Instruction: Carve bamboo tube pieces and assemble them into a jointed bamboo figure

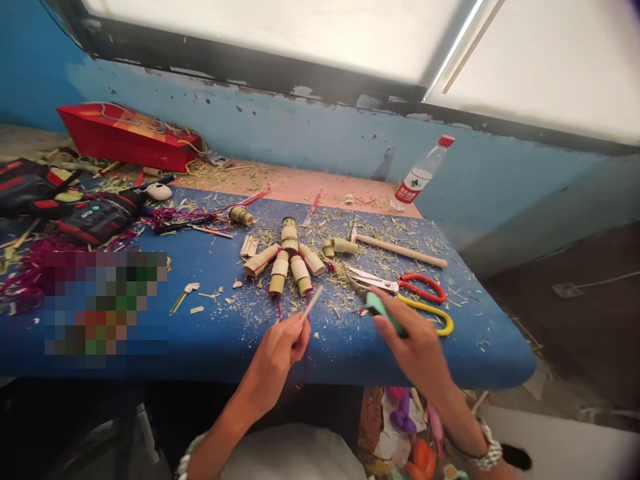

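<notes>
My left hand (283,343) is closed around a thin pale stick (313,302), which points up and to the right. In my right hand (413,337) are green-handled pliers (383,308), their dark jaws toward the middle of the table. Just beyond my left hand lies a figure of bamboo segments (290,257) strung on reddish-purple cord. Scissors (400,285) with one red and one yellow handle lie beside and partly behind my right hand. Short bamboo pieces (345,246) rest right of the figure, and a small bundle of split strips (249,246) is on its left.
Bamboo shavings litter the blue table (200,347). A hammer (400,249) and a water bottle (417,180) are at the right back. Power tools (100,217), purple cord (37,270) and a red box (130,140) occupy the left. One patch at left is blurred out.
</notes>
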Tool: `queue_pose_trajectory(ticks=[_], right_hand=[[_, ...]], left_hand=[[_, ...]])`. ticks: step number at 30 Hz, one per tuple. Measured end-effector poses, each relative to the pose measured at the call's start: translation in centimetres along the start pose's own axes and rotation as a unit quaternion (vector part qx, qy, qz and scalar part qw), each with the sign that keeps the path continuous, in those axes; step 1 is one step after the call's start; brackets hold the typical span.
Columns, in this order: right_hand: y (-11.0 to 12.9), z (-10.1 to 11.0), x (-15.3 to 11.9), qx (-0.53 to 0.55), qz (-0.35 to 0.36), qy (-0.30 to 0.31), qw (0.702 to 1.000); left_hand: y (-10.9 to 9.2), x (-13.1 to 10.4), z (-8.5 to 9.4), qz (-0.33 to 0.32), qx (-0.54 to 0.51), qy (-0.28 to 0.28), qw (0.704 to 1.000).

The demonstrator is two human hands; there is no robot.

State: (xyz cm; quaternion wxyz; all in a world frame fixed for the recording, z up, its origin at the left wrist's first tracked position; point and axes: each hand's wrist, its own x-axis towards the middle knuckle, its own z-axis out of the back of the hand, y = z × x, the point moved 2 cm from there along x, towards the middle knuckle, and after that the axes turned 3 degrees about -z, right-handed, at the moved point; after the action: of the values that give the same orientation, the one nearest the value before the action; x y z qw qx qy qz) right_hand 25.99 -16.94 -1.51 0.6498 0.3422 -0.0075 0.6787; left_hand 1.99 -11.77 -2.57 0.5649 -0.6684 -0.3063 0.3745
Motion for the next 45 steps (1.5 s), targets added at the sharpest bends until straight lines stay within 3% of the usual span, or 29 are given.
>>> queue_pose_trajectory(ticks=[3, 8, 16, 26, 28, 30, 33, 36, 41, 45], right_hand=[[2.4, -1.8, -1.1, 0.062, 0.007, 0.071, 0.996], [3.9, -2.8, -1.6, 0.083, 0.004, 0.112, 0.99], [4.6, -2.0, -1.0, 0.051, 0.058, 0.125, 0.989], [4.2, -1.8, -0.8, -0.033, 0.116, 0.109, 0.987], [2.8, -1.5, -0.5, -0.04, 0.097, 0.08, 0.991], [0.9, -0.7, 0.0, -0.045, 0.042, 0.002, 0.998], [-1.4, 0.5, 0.4, -0.033, -0.031, -0.079, 0.996], [-0.8, 0.1, -0.2, 0.01, -0.022, -0.04, 0.999], [3.7, -2.0, -1.5, 0.065, 0.047, 0.085, 0.993], [4.8, -2.1, -1.0, 0.04, 0.072, 0.117, 0.99]], left_hand=[[-0.2, 0.7, 0.2, -0.012, 0.009, 0.018, 1.0], [-0.8, 0.4, 0.5, -0.006, 0.046, 0.059, 0.997], [-1.5, -0.8, 0.6, -0.045, 0.163, 0.069, 0.983], [-1.0, -1.1, 0.3, -0.032, 0.124, 0.071, 0.989], [-0.8, -1.4, 0.3, -0.022, 0.097, 0.085, 0.991], [-0.5, -1.8, 0.5, 0.001, 0.049, 0.099, 0.994], [-0.1, -2.2, 1.1, 0.019, -0.001, 0.073, 0.997], [0.0, -1.7, 1.2, -0.001, -0.017, 0.05, 0.999], [0.2, -0.6, 0.0, -0.012, -0.077, 0.102, 0.992], [0.4, -0.8, -0.4, -0.023, -0.113, 0.111, 0.987]])
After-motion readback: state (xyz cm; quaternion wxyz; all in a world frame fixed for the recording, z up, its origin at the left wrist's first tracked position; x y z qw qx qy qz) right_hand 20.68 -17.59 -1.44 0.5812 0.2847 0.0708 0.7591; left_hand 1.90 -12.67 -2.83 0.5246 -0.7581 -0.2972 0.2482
